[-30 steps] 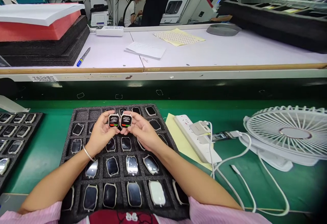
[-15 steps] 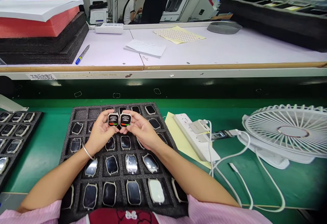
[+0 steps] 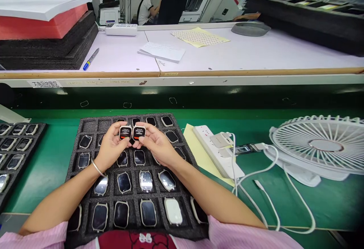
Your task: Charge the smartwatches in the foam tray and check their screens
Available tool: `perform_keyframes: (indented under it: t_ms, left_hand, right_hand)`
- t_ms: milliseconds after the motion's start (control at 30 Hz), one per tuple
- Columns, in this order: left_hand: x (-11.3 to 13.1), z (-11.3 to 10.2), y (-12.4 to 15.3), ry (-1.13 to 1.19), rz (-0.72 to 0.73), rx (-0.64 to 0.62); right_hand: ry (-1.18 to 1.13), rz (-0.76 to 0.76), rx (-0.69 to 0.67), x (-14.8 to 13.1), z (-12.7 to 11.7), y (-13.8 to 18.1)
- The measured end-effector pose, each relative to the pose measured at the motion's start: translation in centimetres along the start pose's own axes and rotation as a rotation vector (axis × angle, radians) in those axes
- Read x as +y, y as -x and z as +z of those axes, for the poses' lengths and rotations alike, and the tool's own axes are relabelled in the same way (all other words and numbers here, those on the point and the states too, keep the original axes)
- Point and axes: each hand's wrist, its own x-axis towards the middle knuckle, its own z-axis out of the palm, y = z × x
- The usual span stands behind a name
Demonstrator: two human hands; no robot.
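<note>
Between the fingertips of my left hand and right hand, curled narrow, I pinch a watch and a second watch side by side, lit screens up, seemingly to compare them, above a foam tray of more watches.

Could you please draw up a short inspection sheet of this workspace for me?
Surface: green bench mat.
Job's things: foam tray holding rows of watches; second tray to the left.
Hands: left hand pinches a smartwatch; right hand pinches another smartwatch; both screens lit.
Clutter: power strip on yellow paper; desk fan at right.
Cables: white cables loop across the mat.
Surroundings: raised white bench behind, with papers, a pen and black foam stacks; a seated co-worker beyond.
</note>
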Motion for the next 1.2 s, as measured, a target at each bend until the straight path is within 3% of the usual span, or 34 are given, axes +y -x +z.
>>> perform_keyframes:
  t_ms: [167, 500, 1200]
  left_hand:
    - [0.4, -0.1, 0.2, 0.051, -0.035, -0.042]
    - [1.0, 0.4, 0.6, 0.062, -0.129, -0.012]
    - [1.1, 0.0, 0.2, 0.144, -0.129, 0.002]
  right_hand:
    - [-0.024, -0.006, 0.023, -0.1, 0.0, 0.0]
    - [0.042, 0.024, 0.112, -0.4, 0.1, 0.0]
    - [-0.023, -0.024, -0.014, 0.0, -0.2, -0.1]
